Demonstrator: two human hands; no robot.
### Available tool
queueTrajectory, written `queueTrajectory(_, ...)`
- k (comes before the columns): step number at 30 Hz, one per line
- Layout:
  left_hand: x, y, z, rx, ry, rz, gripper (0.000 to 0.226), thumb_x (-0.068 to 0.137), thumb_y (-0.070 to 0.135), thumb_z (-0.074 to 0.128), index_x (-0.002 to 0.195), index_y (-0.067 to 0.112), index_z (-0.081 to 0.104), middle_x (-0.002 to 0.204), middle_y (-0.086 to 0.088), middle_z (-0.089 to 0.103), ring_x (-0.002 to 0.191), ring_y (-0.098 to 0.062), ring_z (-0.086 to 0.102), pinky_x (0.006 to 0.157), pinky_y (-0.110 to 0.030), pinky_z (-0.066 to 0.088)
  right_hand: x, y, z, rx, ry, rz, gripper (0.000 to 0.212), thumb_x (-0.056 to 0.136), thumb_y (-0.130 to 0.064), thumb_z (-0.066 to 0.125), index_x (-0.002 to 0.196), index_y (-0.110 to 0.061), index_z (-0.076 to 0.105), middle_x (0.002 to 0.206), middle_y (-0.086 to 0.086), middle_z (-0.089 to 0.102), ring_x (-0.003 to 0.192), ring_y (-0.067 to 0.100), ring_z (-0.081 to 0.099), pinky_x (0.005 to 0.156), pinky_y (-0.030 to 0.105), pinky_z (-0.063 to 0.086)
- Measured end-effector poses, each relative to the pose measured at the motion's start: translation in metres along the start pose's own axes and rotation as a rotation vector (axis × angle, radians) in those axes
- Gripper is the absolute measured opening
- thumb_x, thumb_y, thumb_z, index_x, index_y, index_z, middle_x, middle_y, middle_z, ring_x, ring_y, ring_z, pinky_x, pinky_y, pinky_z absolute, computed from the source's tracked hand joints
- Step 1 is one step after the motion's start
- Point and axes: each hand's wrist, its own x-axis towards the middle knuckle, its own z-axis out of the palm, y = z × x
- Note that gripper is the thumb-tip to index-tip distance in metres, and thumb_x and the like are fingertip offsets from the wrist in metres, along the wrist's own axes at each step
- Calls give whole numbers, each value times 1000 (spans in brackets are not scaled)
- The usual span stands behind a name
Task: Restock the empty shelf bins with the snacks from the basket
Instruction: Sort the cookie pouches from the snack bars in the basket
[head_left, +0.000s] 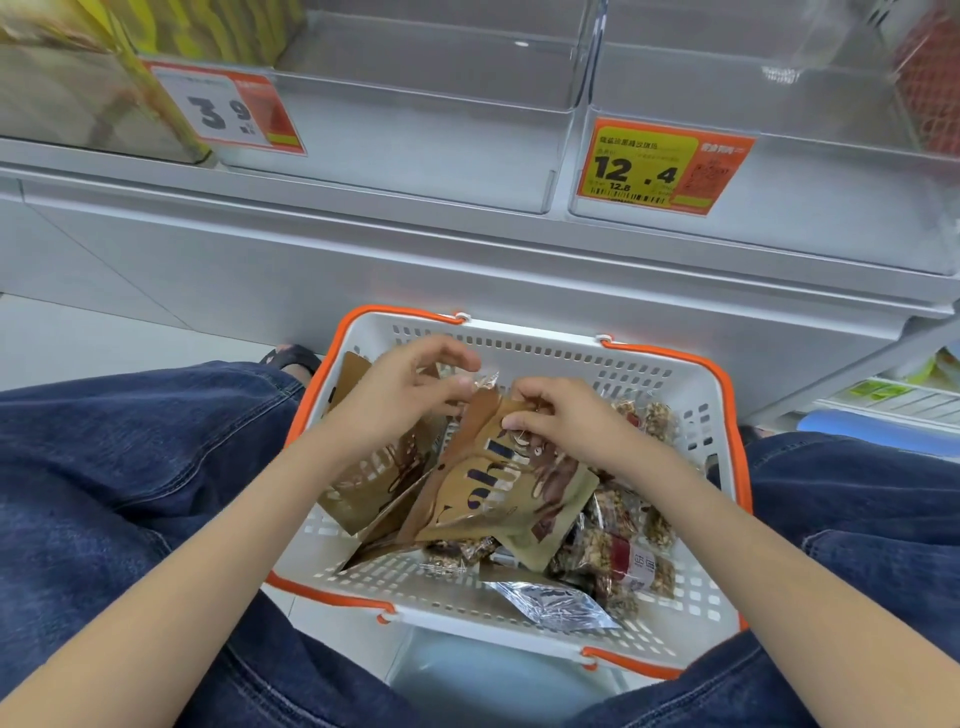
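A white basket (524, 351) with orange handles sits on the floor between my knees. Inside lie several tan snack pouches (498, 499), clear packs of nut bars (618, 556) and a silver pouch (556, 605). My left hand (402, 387) pinches a small clear wrapper (483, 380) over the basket's far side. My right hand (558, 418) grips the top edge of a tan pouch. Above, two clear shelf bins (415, 130) (810, 171) stand empty.
A price tag reading 3.9 (228, 111) and an orange tag reading 12.4 (660, 169) hang on the bin fronts. Yellow goods (67, 78) fill the bin at far left, red goods (930, 78) the far right. My denim-clad knees flank the basket.
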Motion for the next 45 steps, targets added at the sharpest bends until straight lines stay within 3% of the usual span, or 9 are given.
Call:
queueTrajectory(5,-19,13,-31,340,-299,-214,57,74,60,60,121,29,57,112,14,62,101,-1,60,86,-24,51,9,-21,5,208,43,-44,21,91,-19,62,86,1,56,76,12,68,64,14,69,62,32,56)
queueTrajectory(9,-35,15,-48,789,-110,-68,19,89,37,60,92,20,69,81,9,67,74,-7,63,68,-28,54,22,-41,11,440,73,-7,18,92,-13,60,93,4,56,75,19,65,64,12,69,65,26,59)
queueTrajectory(14,-56,22,-69,1122,207,40,21,97,31,47,103,27,66,88,1,68,77,-20,61,64,-32,50,35,-62,24,611,29,-22,14,94,-9,55,81,-14,56,78,0,69,77,12,70,74,24,58)
queueTrajectory(20,-43,-35,-74,1142,72,-166,18,96,21,46,98,18,64,86,0,63,74,-16,59,62,-28,50,33,-28,12,174,-23,166,30,94,-21,58,123,-21,59,103,2,68,52,5,49,50,17,44)
queueTrajectory(25,-34,-101,-71,1195,92,-354,20,92,13,52,109,16,61,91,-3,66,75,-20,67,66,-34,59,22,27,5,-203,-30,373,57,89,-21,65,140,-10,42,139,10,49,123,24,51,100,34,41)
queueTrajectory(31,-19,-111,-77,1143,170,-377,25,90,0,51,111,7,62,100,-13,66,86,-28,66,74,-35,56,10,65,32,-374,-166,508,63,86,-17,65,141,-5,36,132,15,54,115,28,55,91,32,46)
queueTrajectory(39,-35,-121,-57,1284,126,-410,32,93,15,54,124,17,52,105,-4,63,90,-22,64,72,-32,56,12,77,48,-524,-190,417,2,84,-12,63,86,-12,65,96,6,68,86,21,63,77,33,53)
queueTrajectory(42,-36,-120,-59,1191,126,-429,45,87,19,63,130,18,46,110,-5,59,96,-22,60,74,-34,56,14,68,45,-498,-246,417,29,85,-7,58,58,-13,52,68,4,59,62,15,55,61,28,46)
queueTrajectory(45,-39,-109,-61,1119,207,-351,64,81,39,69,133,18,39,121,-6,51,109,-26,50,78,-38,51,13,49,40,-431,-219,380,29,96,-16,47,68,-12,42,65,2,47,59,15,44,51,24,35)
